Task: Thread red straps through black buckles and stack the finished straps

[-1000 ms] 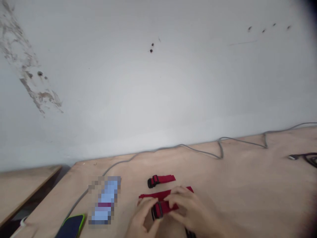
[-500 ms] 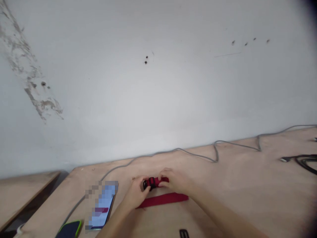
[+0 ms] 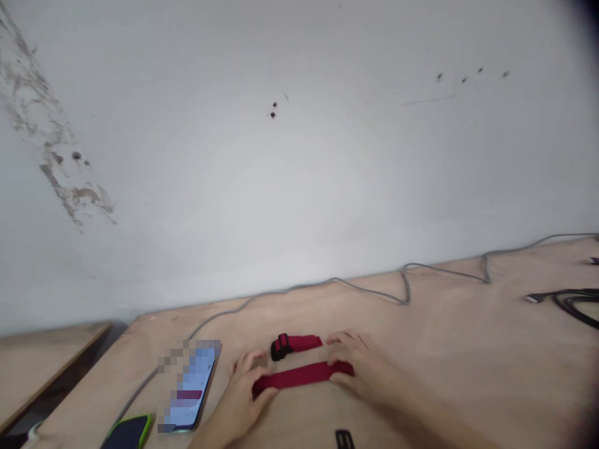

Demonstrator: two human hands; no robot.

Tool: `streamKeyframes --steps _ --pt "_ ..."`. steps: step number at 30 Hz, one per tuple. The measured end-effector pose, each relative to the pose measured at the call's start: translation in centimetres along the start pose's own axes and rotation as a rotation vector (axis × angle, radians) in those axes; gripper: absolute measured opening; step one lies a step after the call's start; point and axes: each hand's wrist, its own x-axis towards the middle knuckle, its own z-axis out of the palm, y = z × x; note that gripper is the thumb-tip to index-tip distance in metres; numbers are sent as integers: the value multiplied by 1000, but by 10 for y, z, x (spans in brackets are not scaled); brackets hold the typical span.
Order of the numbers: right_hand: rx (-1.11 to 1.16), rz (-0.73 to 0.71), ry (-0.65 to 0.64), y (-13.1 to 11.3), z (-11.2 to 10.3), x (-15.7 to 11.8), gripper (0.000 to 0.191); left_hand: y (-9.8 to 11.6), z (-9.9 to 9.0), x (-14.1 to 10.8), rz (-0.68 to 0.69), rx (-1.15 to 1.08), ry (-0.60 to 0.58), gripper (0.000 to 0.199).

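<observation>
On the wooden table lies a flat strip of red webbing strap [image 3: 302, 376]. My left hand [image 3: 247, 385] is at its left end, thumb and fingers apart on either side of the strap. At the right end my right hand [image 3: 355, 365] has its fingers spread over the strap, the thumb on the near side. Whether the fingertips touch it I cannot tell. Just beyond lies a shorter red strap [image 3: 303, 343] with a black plastic buckle [image 3: 281, 347] at its left end, free of both hands. A black slider buckle [image 3: 344, 439] shows at the bottom edge.
Left of my hands lies a phone with a lit, partly blurred screen [image 3: 193, 388], and a green-cased phone [image 3: 127, 433] nearer me. A grey cable [image 3: 369, 293] runs along the wall [image 3: 299, 187]. A coiled black cable [image 3: 573, 305] lies at the right.
Both hands have let go of the shorter buckled strap, which stays on the table. They have come nearer to me, to the two ends of the longer red strap.
</observation>
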Motion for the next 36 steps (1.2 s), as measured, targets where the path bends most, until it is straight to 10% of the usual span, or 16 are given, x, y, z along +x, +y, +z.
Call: streamKeyframes --steps 13,19,23,30,36 --pt "62 -7 -22 -25 -3 -16 4 7 -10 -27 53 17 -21 16" --pt "255 187 -55 -55 26 -20 9 34 15 -29 203 23 2 53" --pt "478 208 -6 -50 35 -20 18 51 35 -12 351 21 -16 42" --pt "155 233 57 -31 12 -43 44 40 37 -10 255 40 83 22" --pt "160 222 90 -35 14 -41 11 30 44 -16 319 93 133 25"
